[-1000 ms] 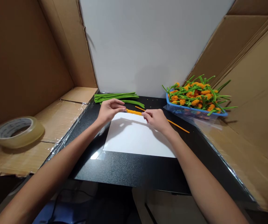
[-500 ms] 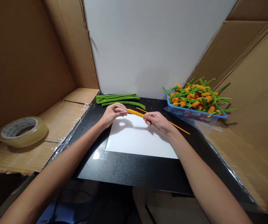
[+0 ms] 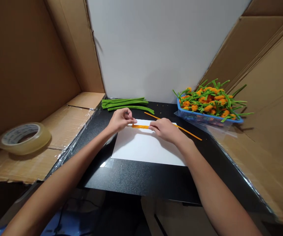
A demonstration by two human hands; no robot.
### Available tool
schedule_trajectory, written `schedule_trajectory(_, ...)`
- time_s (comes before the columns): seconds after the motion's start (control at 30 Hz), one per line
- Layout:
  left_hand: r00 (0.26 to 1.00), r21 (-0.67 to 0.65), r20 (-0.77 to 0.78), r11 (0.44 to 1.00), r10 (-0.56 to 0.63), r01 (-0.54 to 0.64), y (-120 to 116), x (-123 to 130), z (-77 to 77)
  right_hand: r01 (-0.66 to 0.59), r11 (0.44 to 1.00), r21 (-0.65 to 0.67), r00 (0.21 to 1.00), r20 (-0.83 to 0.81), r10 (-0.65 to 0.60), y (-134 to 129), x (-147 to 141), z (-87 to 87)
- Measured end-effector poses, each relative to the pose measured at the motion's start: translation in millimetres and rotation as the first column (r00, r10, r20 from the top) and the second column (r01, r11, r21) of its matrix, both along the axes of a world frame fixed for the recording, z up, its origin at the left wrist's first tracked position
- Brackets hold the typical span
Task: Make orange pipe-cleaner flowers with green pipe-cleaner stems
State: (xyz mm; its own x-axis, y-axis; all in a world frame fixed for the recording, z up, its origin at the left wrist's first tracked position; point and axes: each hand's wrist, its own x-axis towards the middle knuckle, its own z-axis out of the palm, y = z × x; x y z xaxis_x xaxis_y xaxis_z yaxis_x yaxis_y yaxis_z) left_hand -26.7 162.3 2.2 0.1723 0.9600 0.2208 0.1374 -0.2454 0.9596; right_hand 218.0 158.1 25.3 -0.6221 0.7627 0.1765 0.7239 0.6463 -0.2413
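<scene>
We see a short, fuzzy orange pipe-cleaner coil (image 3: pixel 139 126) lying crosswise near the top edge of a white sheet of paper (image 3: pixel 143 147), its surface a blur of orange fibres. Our left hand (image 3: pixel 120 120) and right hand (image 3: pixel 163 129) sit close together but apart, one at each end of the coil. Both ends are hidden under our fingers, so we cannot tell whether the hands grip it or only press it to the sheet. A straight orange pipe cleaner (image 3: pixel 181 127) angles past the right hand on the black table (image 3: pixel 136 178). Beyond lie green pipe cleaners (image 3: pixel 124 103) and a blue plastic basket (image 3: pixel 184 113) heaped with orange-and-green pipe-cleaner flowers (image 3: pixel 209 101).
</scene>
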Motion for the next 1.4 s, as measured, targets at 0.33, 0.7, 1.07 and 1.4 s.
schedule_trajectory(0.33, 0.932, 0.575, -0.026, 0.768, 0.361, -0.282, -19, 16, -0.1, 0.111, 0.881, -0.460, 0.730, -0.564, -0.387, -6, -20, -11.3)
schedule_trajectory(0.7, 0.788, 0.049, 0.488, 0.889, 0.376, -0.455, -2, 23, -5.4, -0.108, 0.822, -0.560, 0.316, -0.803, -0.505, -13, -44, -27.0)
schedule_trajectory(1.07, 0.904, 0.056, 0.426, 0.996, 0.040, -0.071, -2, -1, 11.8, -0.510, 0.485, -0.710, 0.417, -0.697, -0.583, -5, -20, -23.4)
schedule_trajectory(1.4, 0.838, 0.031, 0.530, 0.991, -0.127, 0.130, -8, -6, 18.6, -0.748, 0.090, -0.657, 0.509, -0.656, -0.558, -21, -35, -26.8)
